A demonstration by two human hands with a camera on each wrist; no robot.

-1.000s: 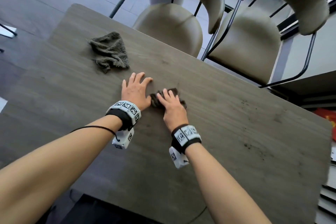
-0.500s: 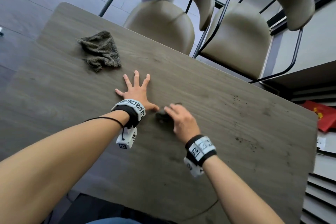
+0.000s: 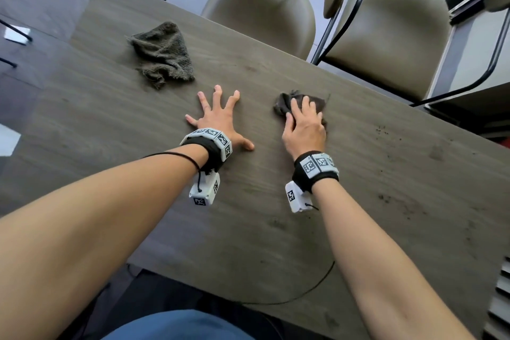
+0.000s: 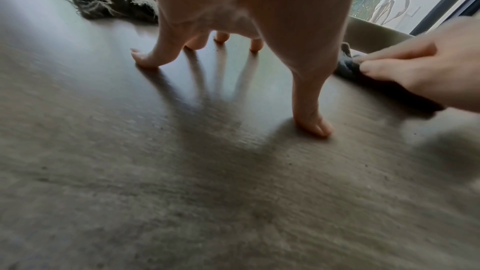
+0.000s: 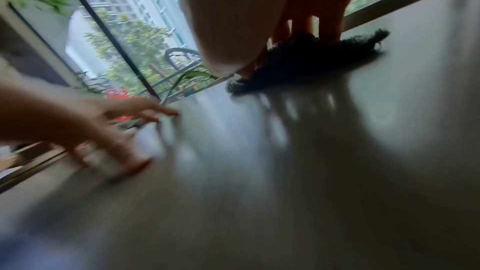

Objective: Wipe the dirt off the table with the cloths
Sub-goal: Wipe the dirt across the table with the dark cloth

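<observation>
Pressing fingers: the right hand [image 3: 303, 130] lies over a small dark cloth [image 3: 317, 102], its fingers [image 3: 305, 103] gently bent and bearing down on the bunched fabric, thumb at the cloth's left side; whether they grip it or only press, I cannot tell.
Bracing fingers: the left hand [image 3: 220, 121] is spread wide, fingertips [image 4: 141, 62] and thumb planted on the bare tabletop [image 3: 248, 229], holding nothing.
Working cloth: near the far edge, about midway along it, just right of the left hand and apart from it.
Spare cloth: a larger grey-green cloth [image 3: 162, 55] lies crumpled toward the far left corner, untouched.
Dirt: dark specks [image 3: 383, 130] sit to the right of the working cloth, with more [image 3: 386, 199] nearer the right end; that side looks unwiped.
Doing it well: I judge the stroke should carry rightward through the specks under even pressure, the cloth kept flat beneath the palm so crumbs gather rather than scatter over the edge.
Surface: grey-brown wood grain, smooth, faintly glossy in the wrist views.
Room: two beige chairs [image 3: 262, 8] stand at the far edge; windows with greenery show beyond.
</observation>
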